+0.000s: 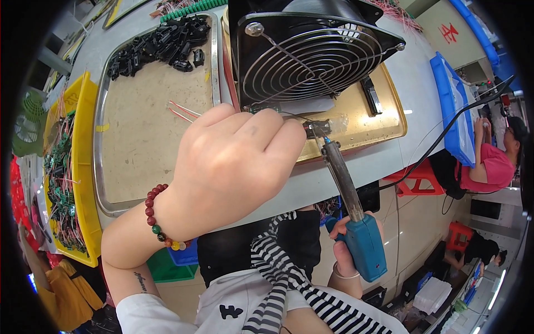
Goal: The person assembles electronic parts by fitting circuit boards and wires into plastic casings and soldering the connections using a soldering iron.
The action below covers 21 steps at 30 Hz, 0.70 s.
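Note:
My left hand (239, 153) is closed, knuckles up, over the front edge of a gold tray (389, 92). A sliver of a small green circuit board (262, 108) shows past its knuckles, and thin red and white wires (183, 111) stick out on its other side; the fingertips are hidden. My right hand (347, 256) grips the teal handle of a soldering gun (364, 245). The gun's tip meets a small dark part (319, 129) on the gold tray, just right of my left fingers. I cannot tell whether solder is melting there.
A large black fan (317, 61) with a wire guard stands over the gold tray. Beside it, a black plastic piece (371, 96) lies there. At left are a metal tray (100, 167) with black housings (161, 47) and a yellow bin (83, 167) of wired boards. A black cable (445, 131) hangs at right.

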Available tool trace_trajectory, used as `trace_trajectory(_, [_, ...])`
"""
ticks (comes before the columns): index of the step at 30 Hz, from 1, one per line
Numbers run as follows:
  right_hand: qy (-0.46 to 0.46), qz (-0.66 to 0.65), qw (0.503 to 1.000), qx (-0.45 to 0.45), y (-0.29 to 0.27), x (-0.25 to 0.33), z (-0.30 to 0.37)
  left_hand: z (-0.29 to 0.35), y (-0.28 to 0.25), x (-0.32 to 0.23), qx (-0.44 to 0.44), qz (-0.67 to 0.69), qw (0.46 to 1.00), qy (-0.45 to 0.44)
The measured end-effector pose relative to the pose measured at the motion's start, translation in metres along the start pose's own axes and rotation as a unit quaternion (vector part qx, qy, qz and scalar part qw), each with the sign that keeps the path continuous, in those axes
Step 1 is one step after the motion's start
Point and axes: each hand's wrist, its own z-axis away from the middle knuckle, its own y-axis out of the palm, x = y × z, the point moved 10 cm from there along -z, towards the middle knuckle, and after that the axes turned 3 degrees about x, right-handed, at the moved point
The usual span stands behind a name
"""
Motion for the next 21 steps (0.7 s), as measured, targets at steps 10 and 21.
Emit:
trace_trajectory(10, [-0.027,0.041,0.999,-0.004,-0.002,0.004,-0.002,0.000,0.001,0.000,0.006,0.005,1.000,0.003])
trace_trajectory(21, [0.005,0.006,1.000,0.019,-0.002,-0.001,0.004,0.002,0.005,0.002,0.009,0.000,1.000,0.001])
